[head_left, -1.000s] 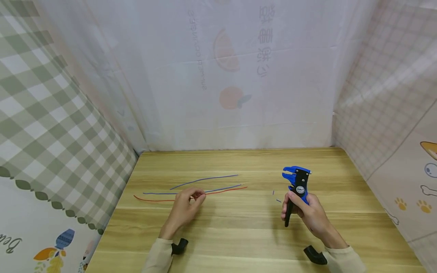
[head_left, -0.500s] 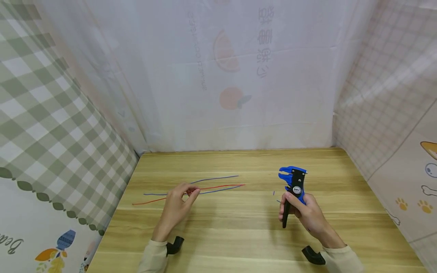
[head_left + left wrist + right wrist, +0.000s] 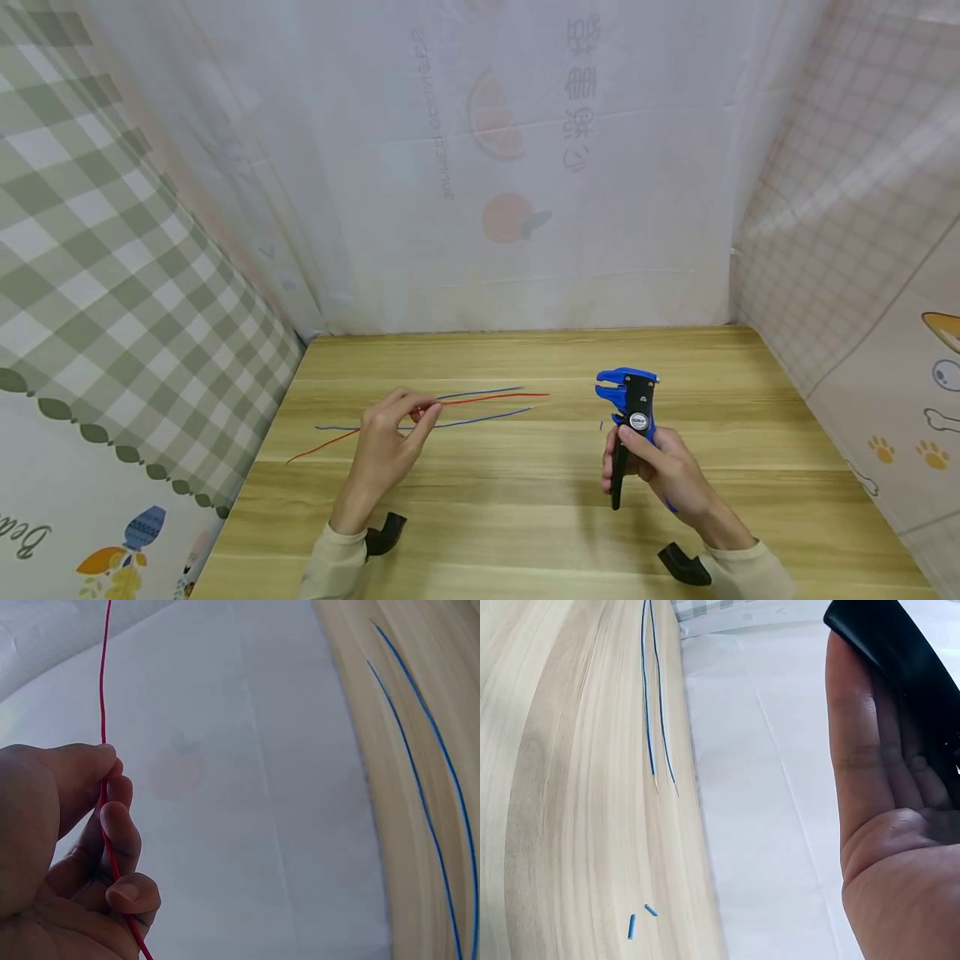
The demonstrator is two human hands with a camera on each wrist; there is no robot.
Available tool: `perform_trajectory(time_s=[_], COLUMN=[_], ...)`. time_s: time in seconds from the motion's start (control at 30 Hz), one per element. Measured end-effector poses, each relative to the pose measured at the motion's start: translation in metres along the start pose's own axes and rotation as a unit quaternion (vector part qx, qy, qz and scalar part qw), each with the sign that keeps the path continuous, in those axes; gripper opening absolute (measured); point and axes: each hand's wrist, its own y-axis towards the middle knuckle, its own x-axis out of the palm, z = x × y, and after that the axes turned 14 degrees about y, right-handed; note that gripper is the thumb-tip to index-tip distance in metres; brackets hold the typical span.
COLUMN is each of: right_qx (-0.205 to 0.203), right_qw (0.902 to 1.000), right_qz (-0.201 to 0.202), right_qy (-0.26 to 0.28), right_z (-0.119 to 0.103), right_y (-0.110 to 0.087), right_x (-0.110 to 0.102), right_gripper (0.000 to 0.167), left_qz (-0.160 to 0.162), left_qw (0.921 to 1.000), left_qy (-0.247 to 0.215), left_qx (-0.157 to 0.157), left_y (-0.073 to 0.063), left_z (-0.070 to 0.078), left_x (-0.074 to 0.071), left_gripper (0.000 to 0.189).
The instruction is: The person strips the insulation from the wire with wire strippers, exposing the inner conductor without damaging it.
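My left hand (image 3: 386,446) pinches a red wire (image 3: 498,397) between thumb and fingertips, partway along its length. In the left wrist view the red wire (image 3: 103,675) passes on down beneath the curled fingers. My right hand (image 3: 671,475) grips a blue and black wire stripper (image 3: 637,396) by its handles, its blue jaws pointing left and parted. In the right wrist view only a black handle (image 3: 904,652) shows, against the fingers. Two blue wires lie by the left hand: a nearer one (image 3: 480,418) and a farther one (image 3: 480,392).
Two short blue insulation pieces (image 3: 631,926) lie on the wooden table (image 3: 525,533); the head view shows one small blue piece (image 3: 601,426) left of the stripper. Both blue wires end in bare tips (image 3: 657,785). A white curtain (image 3: 637,275) hangs along the table's back edge.
My left hand has lifted the red wire and shifted it back over the blue wires; its left end has swung forward. The right hand has moved slightly left with the wire stripper.
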Motion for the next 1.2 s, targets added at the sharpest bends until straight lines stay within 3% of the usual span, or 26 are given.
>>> perform_trajectory(time_s=[0.4, 1.2], right_qx=[-0.009, 0.002], right_qw=[0.9993, 0.9996], right_qz=[-0.035, -0.026], right_qy=[0.009, -0.014], right_z=[-0.003, 0.002], right_y=[0.006, 0.014], right_x=[0.014, 0.025], right_gripper=[0.036, 0.035], left_qz=[0.000, 0.011], left_qw=[0.9997, 0.9989], left_qy=[-0.019, -0.008], left_qx=[0.016, 0.044], left_y=[0.012, 0.022], left_z=[0.016, 0.032], left_x=[-0.006, -0.003], left_gripper=[0.007, 0.010])
